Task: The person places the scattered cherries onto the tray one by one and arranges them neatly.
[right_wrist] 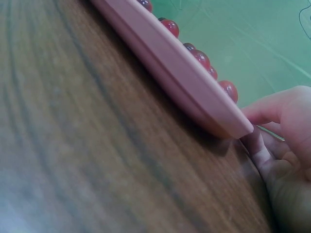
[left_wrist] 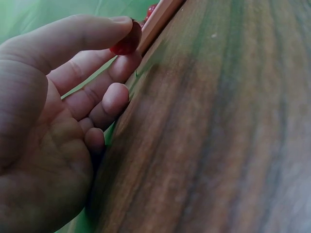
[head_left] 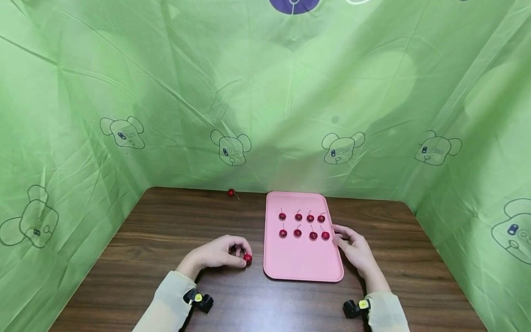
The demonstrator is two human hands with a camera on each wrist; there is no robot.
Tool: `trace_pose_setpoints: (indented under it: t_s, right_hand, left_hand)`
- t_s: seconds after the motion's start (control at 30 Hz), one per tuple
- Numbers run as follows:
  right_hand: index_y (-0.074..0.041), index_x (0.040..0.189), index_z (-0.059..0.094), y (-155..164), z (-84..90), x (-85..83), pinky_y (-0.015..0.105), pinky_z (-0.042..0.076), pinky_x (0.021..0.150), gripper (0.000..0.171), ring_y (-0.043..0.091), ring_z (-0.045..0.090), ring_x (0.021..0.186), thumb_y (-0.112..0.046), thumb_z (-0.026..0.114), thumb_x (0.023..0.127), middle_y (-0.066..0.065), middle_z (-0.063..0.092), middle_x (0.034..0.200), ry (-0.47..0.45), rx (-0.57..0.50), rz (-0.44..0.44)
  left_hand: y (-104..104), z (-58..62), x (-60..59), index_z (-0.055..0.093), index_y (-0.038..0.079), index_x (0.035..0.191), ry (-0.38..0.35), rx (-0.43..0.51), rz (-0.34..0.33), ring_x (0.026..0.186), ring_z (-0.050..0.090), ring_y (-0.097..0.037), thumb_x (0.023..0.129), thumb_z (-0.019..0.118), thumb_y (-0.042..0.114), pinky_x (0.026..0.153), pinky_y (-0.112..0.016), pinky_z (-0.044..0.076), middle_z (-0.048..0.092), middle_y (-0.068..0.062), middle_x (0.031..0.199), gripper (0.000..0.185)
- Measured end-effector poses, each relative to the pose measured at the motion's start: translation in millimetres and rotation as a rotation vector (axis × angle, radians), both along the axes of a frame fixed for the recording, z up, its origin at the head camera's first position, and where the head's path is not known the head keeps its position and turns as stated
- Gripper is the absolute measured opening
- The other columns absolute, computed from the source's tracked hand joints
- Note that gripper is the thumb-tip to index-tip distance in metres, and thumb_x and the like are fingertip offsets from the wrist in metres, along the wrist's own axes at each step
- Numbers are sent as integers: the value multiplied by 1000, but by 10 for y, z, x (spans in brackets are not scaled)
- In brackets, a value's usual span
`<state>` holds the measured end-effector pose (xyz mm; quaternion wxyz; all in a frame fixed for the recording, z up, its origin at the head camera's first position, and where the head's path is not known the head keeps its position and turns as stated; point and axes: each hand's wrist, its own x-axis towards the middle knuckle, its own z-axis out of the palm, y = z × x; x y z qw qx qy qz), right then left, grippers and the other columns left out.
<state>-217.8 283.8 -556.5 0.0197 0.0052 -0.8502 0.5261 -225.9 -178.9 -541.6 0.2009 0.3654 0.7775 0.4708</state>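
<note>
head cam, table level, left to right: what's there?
left hand → cherry pinched in its fingertips → pink tray carrying eight cherries → right hand at the tray's right edge. The stray cherry at the back overlaps the left hand's span.

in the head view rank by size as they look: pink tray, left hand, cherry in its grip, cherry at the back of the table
1. Pink tray
2. Left hand
3. Cherry in its grip
4. Back cherry, which looks slightly smaller, but it lies farther from the camera, so the two cherries may well match.
</note>
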Motion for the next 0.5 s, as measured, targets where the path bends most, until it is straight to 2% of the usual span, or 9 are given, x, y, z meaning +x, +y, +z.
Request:
trace_pose_setpoints:
  t_s: [0.23,0.5]
  right_hand:
    - [-4,148,66,8,15,11,21,55,89,41,25,66,120,-14,68,109,19,72,133,-7,5,12]
    - [-5,148,67,0,14,-1,20,55,89,39,23,66,119,-12,68,109,18,72,132,-9,5,3]
  left_hand:
    - [-16,-21,-29,77,19,115,-2,31,31,75,58,-7,95,83,14,64,-21,47,66,0,85,21]
    - [-41,-13,-31,76,15,117,-51,109,89,77,58,-10,97,81,10,64,-22,47,65,-2,87,22]
